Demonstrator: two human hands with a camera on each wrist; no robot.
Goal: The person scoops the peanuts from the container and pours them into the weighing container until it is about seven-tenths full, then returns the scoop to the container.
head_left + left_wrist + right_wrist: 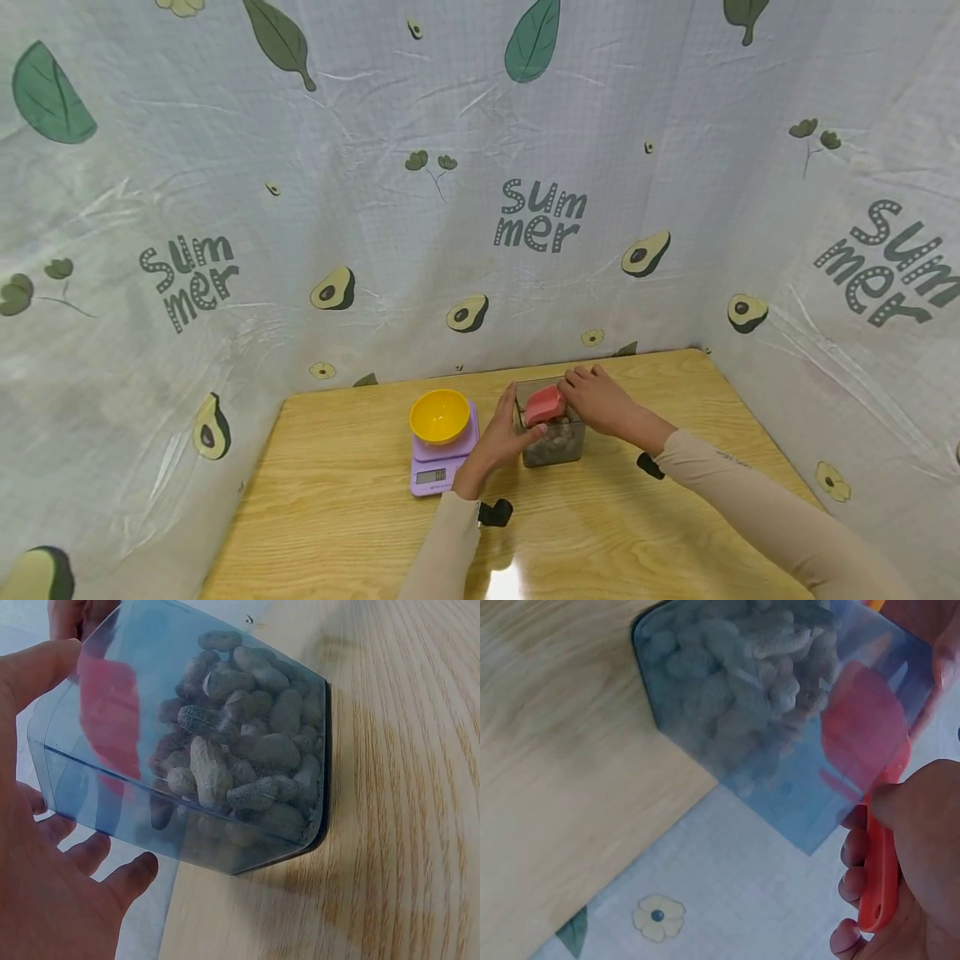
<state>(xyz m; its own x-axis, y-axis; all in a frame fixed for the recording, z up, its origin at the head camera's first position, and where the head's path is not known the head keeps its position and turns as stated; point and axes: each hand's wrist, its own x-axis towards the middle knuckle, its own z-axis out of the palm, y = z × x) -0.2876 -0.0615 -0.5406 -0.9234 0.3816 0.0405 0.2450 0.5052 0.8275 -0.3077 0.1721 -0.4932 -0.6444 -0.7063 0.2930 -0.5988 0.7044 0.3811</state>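
A see-through container (573,446) stands on the table, its lower part full of unshelled peanuts (210,771). My left hand (501,437) holds it at the near left corner, thumb across the near rim and fingers along the left wall. A red scoop (543,407) dips into the container's mouth above the peanuts. My right hand (597,402) grips the scoop's handle (880,877) at the right rim, the thumb on one side and curled fingers on the other. Through the wall, the scoop's bowl (111,716) shows in the upper part of the container.
Left of the container, a yellow bowl (439,417) sits on a purple kitchen scale (420,483) with a small display. The wooden table (330,500) meets a printed white curtain (405,275) at its back and sides.
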